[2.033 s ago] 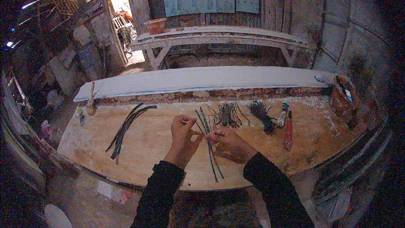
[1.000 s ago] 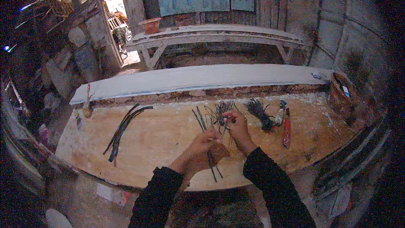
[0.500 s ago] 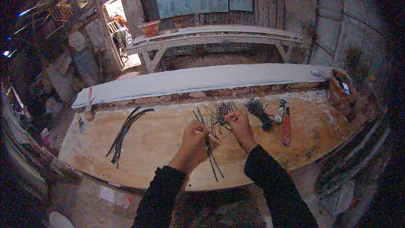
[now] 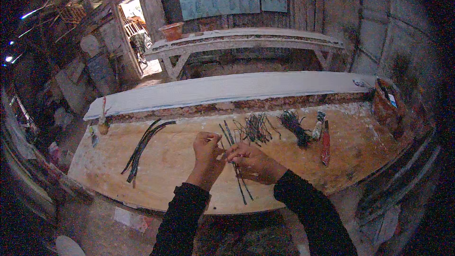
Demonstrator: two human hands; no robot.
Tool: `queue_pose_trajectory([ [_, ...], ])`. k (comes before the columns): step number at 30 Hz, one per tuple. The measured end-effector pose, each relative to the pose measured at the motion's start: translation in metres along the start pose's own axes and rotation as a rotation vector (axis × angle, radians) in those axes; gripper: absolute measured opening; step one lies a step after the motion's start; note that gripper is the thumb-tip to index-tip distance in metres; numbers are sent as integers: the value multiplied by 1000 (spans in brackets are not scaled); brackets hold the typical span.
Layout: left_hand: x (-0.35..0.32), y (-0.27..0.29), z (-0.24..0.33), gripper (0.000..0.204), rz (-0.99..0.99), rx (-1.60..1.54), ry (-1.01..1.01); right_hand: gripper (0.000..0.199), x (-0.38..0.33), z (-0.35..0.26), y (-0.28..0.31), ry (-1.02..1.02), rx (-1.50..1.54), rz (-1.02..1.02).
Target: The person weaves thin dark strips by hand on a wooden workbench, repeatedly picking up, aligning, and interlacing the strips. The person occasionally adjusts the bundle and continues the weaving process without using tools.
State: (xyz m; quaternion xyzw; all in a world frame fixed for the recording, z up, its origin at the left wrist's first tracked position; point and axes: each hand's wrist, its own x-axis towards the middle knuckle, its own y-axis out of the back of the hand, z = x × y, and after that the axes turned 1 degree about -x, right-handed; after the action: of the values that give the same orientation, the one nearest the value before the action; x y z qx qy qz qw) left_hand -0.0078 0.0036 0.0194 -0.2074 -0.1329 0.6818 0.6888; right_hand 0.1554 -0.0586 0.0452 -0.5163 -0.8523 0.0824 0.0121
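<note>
My left hand [image 4: 207,156] is raised over the middle of the wooden board, fingertips pinched together. Close beside it, my right hand [image 4: 250,162] reaches across with its thumb and fingers closed, the fingertips near the left hand's. Whatever is pinched is too fine to make out. Two thin dark strips [image 4: 242,187] lie beneath the hands, their middle covered by my right hand. Just beyond that hand spreads a loose bunch of thin dark strands [image 4: 256,128]. A tied dark bundle [image 4: 296,130] lies to its right, and longer black strips [image 4: 142,149] lie on the left.
A red-handled tool [image 4: 325,144] and a small whitish bottle-like object [image 4: 317,128] lie right of the bundle. A brown bag [image 4: 386,104] stands at the board's right end. Behind runs a long whitish plank [image 4: 227,87]; farther back, a bench [image 4: 246,42] holds an orange pot [image 4: 171,31].
My right hand has moved left from the loose strands to the thin strips, leaving the bunch uncovered. My left hand has shifted slightly left, off the strips.
</note>
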Motion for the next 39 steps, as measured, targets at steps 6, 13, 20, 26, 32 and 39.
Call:
queue_pose_trajectory([
  [6, 1, 11, -4, 17, -40, -99, 45, 10, -7, -23, -17, -88, 44, -26],
  [13, 4, 9, -16, 11, -147, 329, -264, 10, 12, -1, 10, 48, -246, 104],
  [20, -38, -19, 14, 7, -415, -182, 248, 9, 28, 20, 39, 262, -406, 671],
  [26, -3, 11, -62, 12, -767, 200, -73, 6, 54, 57, 66, 463, -552, 755],
  [32, -16, -5, -48, 14, -758, 480, -227, 12, 48, 50, 66, 461, -482, 752],
  [39, 5, 8, -55, 11, -685, 309, -259, 11, 47, 41, 65, 355, -612, 824],
])
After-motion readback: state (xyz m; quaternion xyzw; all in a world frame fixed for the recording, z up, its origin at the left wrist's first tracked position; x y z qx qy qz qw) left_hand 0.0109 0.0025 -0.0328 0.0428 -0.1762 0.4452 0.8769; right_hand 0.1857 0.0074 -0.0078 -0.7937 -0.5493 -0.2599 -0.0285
